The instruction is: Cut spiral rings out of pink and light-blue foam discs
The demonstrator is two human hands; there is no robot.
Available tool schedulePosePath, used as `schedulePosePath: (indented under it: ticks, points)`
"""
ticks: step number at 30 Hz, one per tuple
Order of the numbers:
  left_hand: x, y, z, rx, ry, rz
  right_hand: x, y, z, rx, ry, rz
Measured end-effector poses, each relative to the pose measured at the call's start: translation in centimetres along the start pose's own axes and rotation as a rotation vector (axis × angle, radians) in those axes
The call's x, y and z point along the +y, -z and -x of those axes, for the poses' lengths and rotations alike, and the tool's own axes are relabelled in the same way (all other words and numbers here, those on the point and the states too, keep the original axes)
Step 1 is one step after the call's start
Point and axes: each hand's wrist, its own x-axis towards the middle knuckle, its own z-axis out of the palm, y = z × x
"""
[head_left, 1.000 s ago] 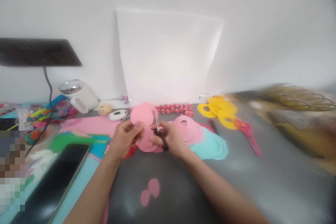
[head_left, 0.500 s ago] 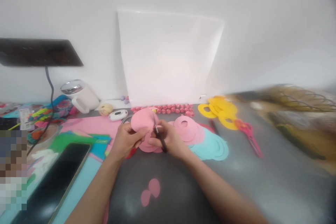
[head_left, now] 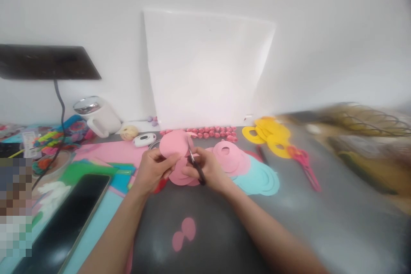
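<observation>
My left hand (head_left: 156, 168) pinches the lower edge of a round piece of pink paper (head_left: 173, 143) held above the table. Black-handled scissors (head_left: 196, 168) are in my right hand (head_left: 208, 168), with their blades upright at the right edge of the pink piece. A narrow strip of paper stands out past the blades. Beneath my hands lie more pink paper rounds (head_left: 181, 176), partly hidden by the fingers. Two small pink paper ovals (head_left: 189, 228) rest on the dark table nearer to me.
Pink ring cutouts (head_left: 228, 158), light blue cutouts (head_left: 260, 177) and yellow rings (head_left: 269, 130) lie to the right, near pink scissors (head_left: 306, 167). Small red rolled pieces (head_left: 212, 132) line the back. A phone (head_left: 61, 222) and coloured sheets (head_left: 81, 174) lie left; a white mug (head_left: 101, 117) stands behind.
The pink paper has shifted and tilted slightly between my fingers, with the scissor blades still at its right edge. Both hands stay in nearly the same place.
</observation>
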Motion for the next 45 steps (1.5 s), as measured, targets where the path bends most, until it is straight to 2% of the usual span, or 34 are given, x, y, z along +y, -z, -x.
schedulePosePath:
  ticks: [11,15,18,24,29,45]
  points:
    - [0.52,-0.2,-0.02,0.082,-0.012,0.111,-0.05,0.0,-0.01,0.05,-0.044,0.011]
    - [0.2,-0.31,0.06,-0.008,0.039,0.069,0.04,-0.18,-0.07,0.074,-0.039,0.01]
    - [0.26,-0.69,0.23,-0.073,0.068,0.02,0.11,-0.42,-0.05,0.047,-0.051,-0.005]
    - [0.7,-0.9,0.43,0.031,0.06,-0.017,0.16,-0.54,0.04,-0.035,-0.059,-0.014]
    - [0.51,-0.52,0.49,-0.001,0.039,-0.089,0.41,-0.29,-0.08,-0.019,-0.013,-0.049]
    - [0.56,-0.37,0.36,0.001,0.011,-0.083,0.15,-0.24,0.02,-0.036,-0.041,-0.069]
